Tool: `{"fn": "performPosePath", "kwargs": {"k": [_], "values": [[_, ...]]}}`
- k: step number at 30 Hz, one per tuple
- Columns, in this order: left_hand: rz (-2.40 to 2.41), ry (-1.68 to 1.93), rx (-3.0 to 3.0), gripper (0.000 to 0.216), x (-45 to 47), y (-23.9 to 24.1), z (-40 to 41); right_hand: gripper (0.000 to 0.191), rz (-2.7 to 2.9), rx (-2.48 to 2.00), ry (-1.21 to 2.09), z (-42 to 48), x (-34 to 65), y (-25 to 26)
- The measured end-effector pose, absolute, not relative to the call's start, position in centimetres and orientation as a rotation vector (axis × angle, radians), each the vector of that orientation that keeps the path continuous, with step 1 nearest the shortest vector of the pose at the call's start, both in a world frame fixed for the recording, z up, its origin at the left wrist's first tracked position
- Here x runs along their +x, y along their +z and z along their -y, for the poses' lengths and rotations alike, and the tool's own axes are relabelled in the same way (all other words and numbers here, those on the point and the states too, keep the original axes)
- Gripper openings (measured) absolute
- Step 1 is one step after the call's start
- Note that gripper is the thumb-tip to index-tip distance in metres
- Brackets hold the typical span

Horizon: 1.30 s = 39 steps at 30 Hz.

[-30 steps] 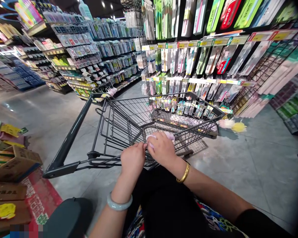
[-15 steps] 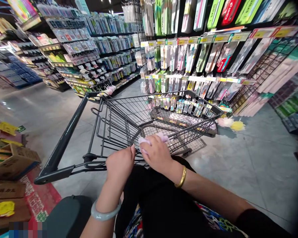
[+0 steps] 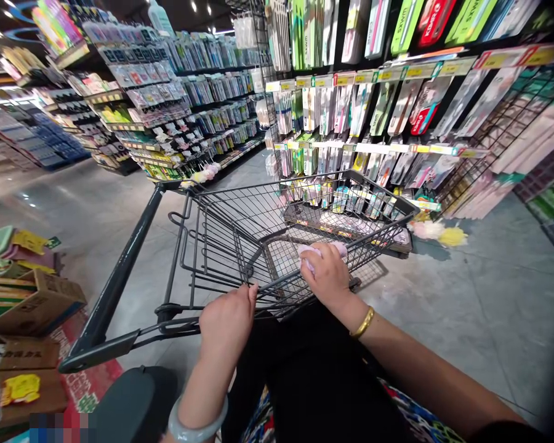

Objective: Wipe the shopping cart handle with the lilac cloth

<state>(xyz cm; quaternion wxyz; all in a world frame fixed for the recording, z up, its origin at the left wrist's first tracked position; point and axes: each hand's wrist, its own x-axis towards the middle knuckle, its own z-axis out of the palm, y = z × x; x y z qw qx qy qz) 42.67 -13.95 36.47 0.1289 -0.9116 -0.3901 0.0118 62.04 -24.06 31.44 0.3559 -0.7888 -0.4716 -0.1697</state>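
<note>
A dark grey wire shopping cart [image 3: 268, 203] stands across in front of me, its handle [image 3: 115, 264] off to the left. My left hand [image 3: 228, 320] is closed around the cart's near top rail, thumb up. Farther right on that same rail, my right hand [image 3: 327, 280] presses a pale lilac cloth [image 3: 308, 253] against the metal, its fingers curled over it. Part of the cloth is hidden beneath the palm. Through the mesh, no goods show inside the basket.
Racks of packaged stationery [image 3: 351, 111] rise just behind the cart. More shelves [image 3: 138, 92] fill the far left. Open cardboard boxes [image 3: 41, 301] and a dark grey rounded object [image 3: 133, 406] are at the near left. Fluffy pink and yellow dusters [image 3: 443, 232] stick out at the right.
My right hand has slid the cloth along the near rail to the right, away from my left hand. The left hand keeps its grip on the rail. The view has shifted slightly.
</note>
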Motion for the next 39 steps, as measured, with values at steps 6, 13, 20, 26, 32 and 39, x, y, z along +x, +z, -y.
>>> {"fn": "performPosePath", "kwargs": {"k": [6, 13, 20, 26, 32, 39], "values": [[1.133, 0.029, -2.641, 0.052, 42.6, 36.6, 14.4, 0.02, 1.245, -2.049, -0.493, 23.6, 63.3, 31.2], [1.13, 0.038, -2.636, 0.048, 42.3, 36.8, 16.3, 0.018, 1.241, -1.969, -0.525, 23.0, 64.1, 30.5], [1.218, -0.059, -2.571, 0.046, 43.1, 36.3, 16.7, 0.016, 1.27, -1.92, -0.342, 20.8, 62.6, 32.2], [1.238, -0.101, -2.567, 0.044, 42.9, 36.1, 15.1, 0.017, 1.609, -1.63, -0.139, 19.1, 57.2, 32.9], [1.021, -0.339, -2.663, 0.047, 42.8, 35.1, 14.0, 0.016, 1.449, -1.814, -0.125, 15.9, 61.8, 33.0], [0.645, -0.904, -2.757, 0.042, 39.5, 40.0, 16.0, 0.018, 1.753, -1.538, -0.041, 15.1, 55.7, 33.4]]}}
